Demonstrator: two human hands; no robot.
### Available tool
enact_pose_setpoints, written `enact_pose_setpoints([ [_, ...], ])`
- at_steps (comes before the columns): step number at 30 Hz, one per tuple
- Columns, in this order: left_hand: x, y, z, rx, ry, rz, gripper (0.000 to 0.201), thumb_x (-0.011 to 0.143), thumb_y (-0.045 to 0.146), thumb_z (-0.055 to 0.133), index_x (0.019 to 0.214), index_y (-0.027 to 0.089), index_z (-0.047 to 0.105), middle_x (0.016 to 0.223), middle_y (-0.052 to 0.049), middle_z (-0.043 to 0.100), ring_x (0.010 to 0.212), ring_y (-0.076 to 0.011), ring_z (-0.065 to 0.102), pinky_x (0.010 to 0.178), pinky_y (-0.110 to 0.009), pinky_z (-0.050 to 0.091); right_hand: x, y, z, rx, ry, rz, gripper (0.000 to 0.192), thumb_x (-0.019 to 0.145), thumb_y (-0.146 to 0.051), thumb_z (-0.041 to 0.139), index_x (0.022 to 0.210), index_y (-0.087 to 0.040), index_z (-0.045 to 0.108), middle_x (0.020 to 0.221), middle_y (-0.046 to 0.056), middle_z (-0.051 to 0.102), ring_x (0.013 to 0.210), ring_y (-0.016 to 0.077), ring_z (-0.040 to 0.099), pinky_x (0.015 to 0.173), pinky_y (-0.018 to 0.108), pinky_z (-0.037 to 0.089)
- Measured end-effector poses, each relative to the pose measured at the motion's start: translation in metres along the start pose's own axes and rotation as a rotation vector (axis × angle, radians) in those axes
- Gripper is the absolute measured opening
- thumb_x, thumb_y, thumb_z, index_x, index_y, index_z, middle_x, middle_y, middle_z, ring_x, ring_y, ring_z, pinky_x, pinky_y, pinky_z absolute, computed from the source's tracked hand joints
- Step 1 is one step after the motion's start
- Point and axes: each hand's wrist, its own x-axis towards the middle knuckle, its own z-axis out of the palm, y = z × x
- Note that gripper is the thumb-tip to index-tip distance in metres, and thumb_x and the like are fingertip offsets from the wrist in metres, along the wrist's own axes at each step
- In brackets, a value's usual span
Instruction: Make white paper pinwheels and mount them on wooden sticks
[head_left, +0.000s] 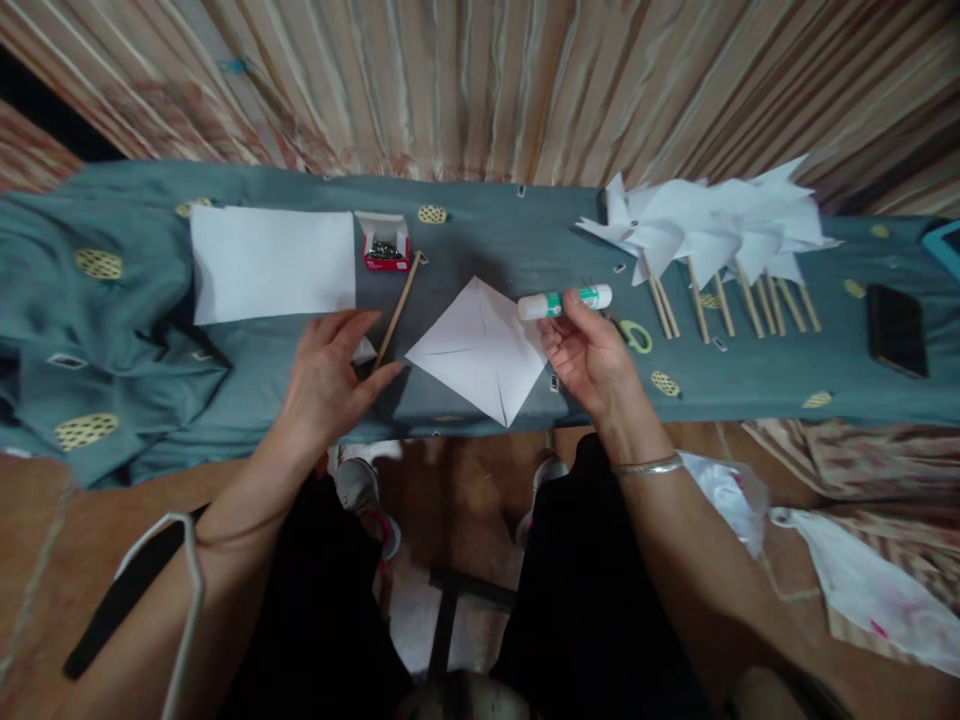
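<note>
My right hand point(589, 355) is closed round a white and green glue stick point(562, 301), held above the right corner of a white paper square point(476, 350). The square lies turned like a diamond, with slits or creases running in from its corners. My left hand point(334, 370) holds nothing; its fingers are apart. Just beyond its fingertips a thin wooden stick point(397, 312) lies slanted on the cloth. A small white piece of paper point(364, 351) shows partly behind the left hand. Close to my right hand are green-handled scissors point(636, 337), partly hidden.
A pile of white paper sheets point(274, 265) lies at the left, beside an open red box point(385, 242) of small metal pieces. Several paper pinwheels point(720, 225) on sticks lie at the right, near a dark phone point(896, 330). A green cloth point(480, 215) covers the narrow table.
</note>
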Motion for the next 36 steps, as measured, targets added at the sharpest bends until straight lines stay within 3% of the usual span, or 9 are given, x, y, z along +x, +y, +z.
enact_pose_setpoints([
  [5,-0.007,-0.009,-0.002,0.01,-0.066,-0.058,0.042,0.087,0.044,0.058,0.12,0.019,0.062,0.122,-0.01,0.065,0.113,-0.0326,0.06,0.097,-0.051,0.05,-0.007,-0.005,0.016,0.065,-0.032,-0.011,0.028,0.074,-0.048,0.072,0.078,-0.022,0.062,0.083,0.004,0.073,0.088,0.0196,0.073,0.09,0.041,0.061],
  [8,-0.008,-0.01,-0.001,-0.001,-0.055,-0.048,0.034,0.087,0.035,0.056,0.114,0.018,0.066,0.117,-0.011,0.068,0.11,-0.0289,0.062,0.097,-0.046,0.05,-0.015,-0.007,0.029,0.189,-0.059,0.053,0.023,0.072,-0.041,0.075,0.079,-0.023,0.063,0.083,0.002,0.074,0.088,0.019,0.073,0.094,0.04,0.059],
  [14,-0.007,-0.01,-0.002,-0.052,-0.079,-0.13,0.037,0.085,0.033,0.06,0.118,0.017,0.066,0.123,-0.012,0.065,0.115,-0.0286,0.06,0.101,-0.045,0.048,-0.029,-0.017,0.056,0.503,-0.093,0.286,0.015,0.069,-0.022,0.079,0.074,-0.021,0.065,0.077,-0.002,0.074,0.076,0.0127,0.072,0.08,0.025,0.063],
  [19,-0.006,-0.009,-0.011,-0.109,-0.095,-0.225,0.036,0.082,0.027,0.06,0.114,0.015,0.069,0.119,-0.012,0.067,0.109,-0.027,0.063,0.099,-0.04,0.049,-0.037,-0.025,0.075,0.589,-0.113,0.349,0.01,0.07,-0.014,0.078,0.072,-0.018,0.069,0.073,-0.002,0.075,0.07,0.0103,0.071,0.073,0.02,0.063],
  [21,-0.006,-0.007,-0.014,-0.203,-0.054,-0.28,0.033,0.078,0.028,0.062,0.107,0.016,0.072,0.112,-0.01,0.07,0.098,-0.0245,0.066,0.092,-0.036,0.052,-0.04,-0.026,0.081,0.586,-0.129,0.364,0.009,0.071,-0.013,0.078,0.074,-0.016,0.07,0.074,-0.001,0.076,0.07,0.0103,0.072,0.074,0.02,0.063],
  [24,-0.007,0.002,-0.016,-0.573,0.041,-0.381,0.037,0.072,0.035,0.07,0.103,0.015,0.073,0.103,-0.008,0.072,0.083,-0.0205,0.067,0.078,-0.03,0.054,-0.043,-0.026,0.087,0.573,-0.169,0.386,0.008,0.07,-0.012,0.078,0.074,-0.015,0.071,0.074,-0.001,0.076,0.07,0.0105,0.072,0.074,0.019,0.062],
  [26,-0.008,0.011,-0.017,-0.849,0.048,-0.416,0.043,0.068,0.038,0.075,0.103,0.014,0.073,0.096,-0.007,0.073,0.077,-0.0181,0.066,0.073,-0.028,0.054,-0.045,-0.025,0.091,0.565,-0.204,0.389,0.009,0.07,-0.013,0.079,0.073,-0.015,0.071,0.074,0.0,0.076,0.071,0.0109,0.073,0.075,0.019,0.062],
  [28,-0.008,0.022,-0.018,-0.984,0.041,-0.422,0.043,0.064,0.036,0.081,0.1,0.014,0.074,0.089,-0.005,0.074,0.076,-0.0168,0.065,0.073,-0.027,0.054,-0.046,-0.023,0.093,0.555,-0.235,0.385,0.01,0.069,-0.014,0.08,0.074,-0.015,0.072,0.074,0.0,0.077,0.072,0.0113,0.074,0.074,0.019,0.062],
  [36,-0.009,0.035,-0.023,-0.983,0.037,-0.419,0.046,0.061,0.038,0.085,0.098,0.013,0.075,0.091,-0.006,0.075,0.08,-0.0178,0.067,0.076,-0.028,0.055,-0.048,-0.017,0.095,0.455,-0.283,0.313,0.023,0.061,-0.023,0.088,0.075,-0.017,0.071,0.075,-0.002,0.075,0.074,0.0112,0.073,0.075,0.019,0.062],
])
